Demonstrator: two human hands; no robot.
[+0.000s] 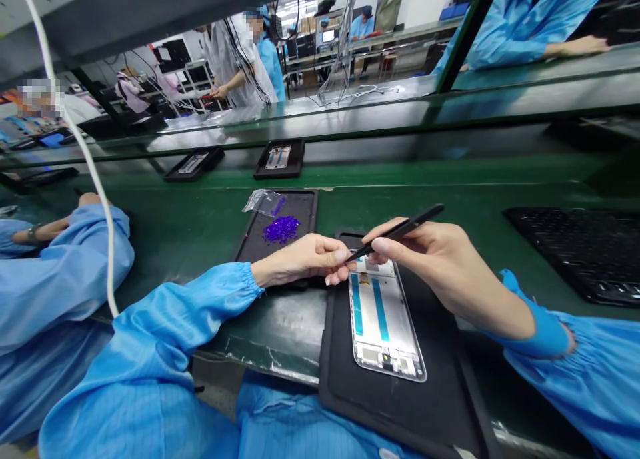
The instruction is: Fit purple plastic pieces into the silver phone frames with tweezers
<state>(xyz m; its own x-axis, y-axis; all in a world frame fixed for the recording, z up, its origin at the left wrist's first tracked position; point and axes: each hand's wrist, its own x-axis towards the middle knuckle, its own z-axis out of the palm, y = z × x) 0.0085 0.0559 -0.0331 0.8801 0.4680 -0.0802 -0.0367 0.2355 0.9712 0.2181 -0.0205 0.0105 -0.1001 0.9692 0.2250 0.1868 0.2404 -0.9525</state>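
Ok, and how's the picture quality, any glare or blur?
Head view: bright glare along the front edge of the green bench and a sheen on the silver phone frame; head view: background people look softer, with pixelated patches; head view: the right hand and black tweezers look fairly sharp.

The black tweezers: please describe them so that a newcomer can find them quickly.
On the green bench, find the nearest black tray, holding a silver phone frame. Over the frame's far end, the right hand holds the tweezers: slim and pointed, unlike the broad, flat tray below.

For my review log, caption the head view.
Right hand holds tweezers close to left hand; phone frame on tray below.
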